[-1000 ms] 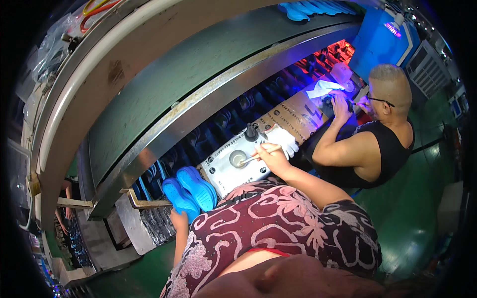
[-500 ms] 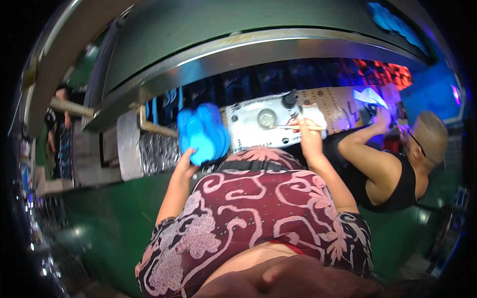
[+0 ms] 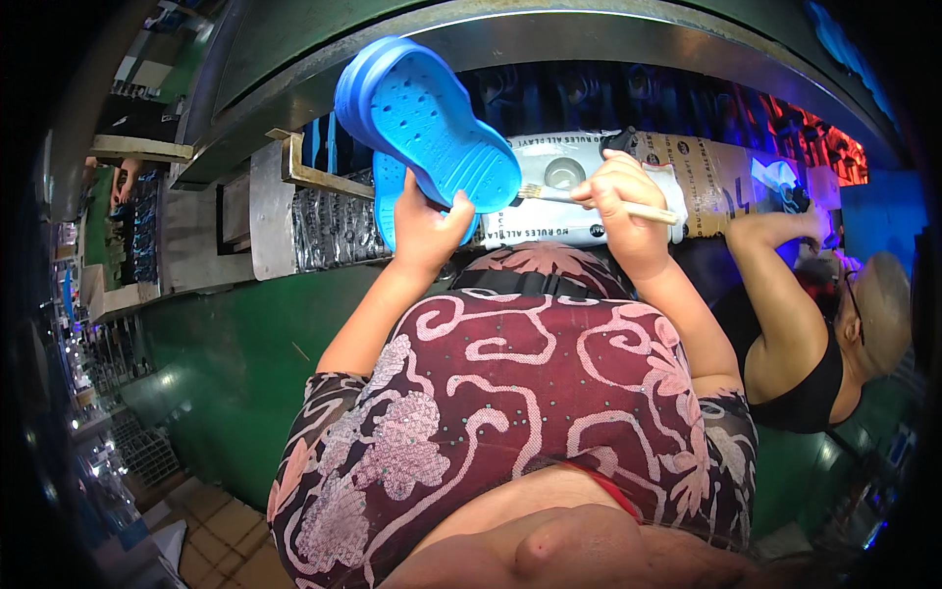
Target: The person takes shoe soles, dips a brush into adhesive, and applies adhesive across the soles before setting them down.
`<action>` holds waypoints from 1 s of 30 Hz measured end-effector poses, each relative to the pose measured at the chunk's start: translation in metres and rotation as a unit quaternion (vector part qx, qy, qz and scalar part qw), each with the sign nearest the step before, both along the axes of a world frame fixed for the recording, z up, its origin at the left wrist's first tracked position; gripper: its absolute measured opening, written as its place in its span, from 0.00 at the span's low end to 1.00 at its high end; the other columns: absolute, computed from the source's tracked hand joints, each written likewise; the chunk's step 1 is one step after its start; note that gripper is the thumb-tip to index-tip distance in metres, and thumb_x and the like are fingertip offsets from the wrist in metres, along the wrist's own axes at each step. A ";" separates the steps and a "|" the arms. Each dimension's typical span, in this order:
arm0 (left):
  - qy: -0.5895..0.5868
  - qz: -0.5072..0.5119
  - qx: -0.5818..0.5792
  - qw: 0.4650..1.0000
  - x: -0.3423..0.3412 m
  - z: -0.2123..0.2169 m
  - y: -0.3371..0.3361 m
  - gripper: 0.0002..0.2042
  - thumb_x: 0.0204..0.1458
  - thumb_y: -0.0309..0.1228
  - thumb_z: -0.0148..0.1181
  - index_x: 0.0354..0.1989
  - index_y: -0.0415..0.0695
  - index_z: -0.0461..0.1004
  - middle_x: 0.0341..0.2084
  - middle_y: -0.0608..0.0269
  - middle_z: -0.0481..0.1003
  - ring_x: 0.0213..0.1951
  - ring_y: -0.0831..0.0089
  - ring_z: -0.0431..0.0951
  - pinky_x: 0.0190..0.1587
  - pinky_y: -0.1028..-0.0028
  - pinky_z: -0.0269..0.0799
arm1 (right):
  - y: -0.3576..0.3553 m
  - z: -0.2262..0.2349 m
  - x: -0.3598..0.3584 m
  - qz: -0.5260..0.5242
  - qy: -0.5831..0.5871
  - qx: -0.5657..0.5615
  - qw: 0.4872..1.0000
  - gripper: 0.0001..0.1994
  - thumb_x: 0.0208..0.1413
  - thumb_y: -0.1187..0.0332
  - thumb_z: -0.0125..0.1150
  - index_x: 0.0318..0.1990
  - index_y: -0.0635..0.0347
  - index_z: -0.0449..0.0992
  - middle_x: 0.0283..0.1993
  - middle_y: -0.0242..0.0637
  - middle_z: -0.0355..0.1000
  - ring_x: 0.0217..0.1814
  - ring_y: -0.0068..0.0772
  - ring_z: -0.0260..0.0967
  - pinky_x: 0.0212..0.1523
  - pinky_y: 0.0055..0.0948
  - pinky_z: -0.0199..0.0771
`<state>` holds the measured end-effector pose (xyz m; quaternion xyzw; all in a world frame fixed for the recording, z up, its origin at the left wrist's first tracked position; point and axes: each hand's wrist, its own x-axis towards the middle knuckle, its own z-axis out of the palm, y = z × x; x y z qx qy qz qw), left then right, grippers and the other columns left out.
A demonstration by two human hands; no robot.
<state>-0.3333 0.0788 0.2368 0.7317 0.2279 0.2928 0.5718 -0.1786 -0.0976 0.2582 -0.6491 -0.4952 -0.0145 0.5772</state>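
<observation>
My left hand (image 3: 429,231) is closed on a blue foam shoe sole (image 3: 432,128), held up and tilted, with small holes toward its wide end and ridges at its narrow end. Beneath it, partly hidden, lies a second blue sole (image 3: 387,201). A flat paintbrush (image 3: 648,211) with a pale handle is gripped in my right hand (image 3: 625,196). Its bristles are close to the sole's narrow end; whether they touch, I cannot tell. Just beyond the brush, a small round dish (image 3: 564,173) sits on a white plastic-covered work surface (image 3: 530,149).
A dark object (image 3: 620,140) stands behind my right hand. Brown cardboard (image 3: 721,177) continues to the right, where a co-worker (image 3: 805,334) sits close to my right arm. A metal-edged conveyor (image 3: 510,29) runs across the far side. At left, a frame bar (image 3: 329,175) juts out.
My left hand has lifted one blue sole up and to the right, leaving the other lying. My right hand has moved the brush away from the dish, toward the raised sole.
</observation>
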 end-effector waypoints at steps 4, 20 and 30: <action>-0.009 -0.023 0.056 0.998 0.004 0.005 -0.002 0.23 0.40 0.21 0.55 0.48 0.34 0.62 0.36 0.55 0.73 0.37 0.72 0.75 0.42 0.75 0.69 | 0.002 0.002 -0.006 0.012 -0.063 -0.078 0.995 0.09 0.51 0.70 0.53 0.20 0.58 0.74 0.20 0.33 0.69 0.26 0.32 0.65 0.47 0.37 0.60; -0.032 -0.019 0.201 0.979 0.007 0.003 0.003 0.20 0.35 0.20 0.58 0.42 0.36 0.67 0.28 0.54 0.74 0.29 0.70 0.76 0.33 0.76 0.71 | 0.006 -0.001 -0.005 -0.028 -0.135 -0.098 0.986 0.06 0.48 0.72 0.56 0.21 0.58 0.74 0.20 0.31 0.67 0.25 0.32 0.64 0.47 0.38 0.61; -0.084 -0.020 0.260 0.962 0.006 -0.018 0.010 0.21 0.34 0.19 0.59 0.42 0.37 0.67 0.26 0.54 0.74 0.25 0.65 0.76 0.30 0.73 0.71 | 0.007 -0.009 -0.007 0.002 -0.163 -0.086 0.983 0.06 0.44 0.68 0.62 0.19 0.55 0.74 0.18 0.29 0.66 0.24 0.31 0.64 0.43 0.34 0.61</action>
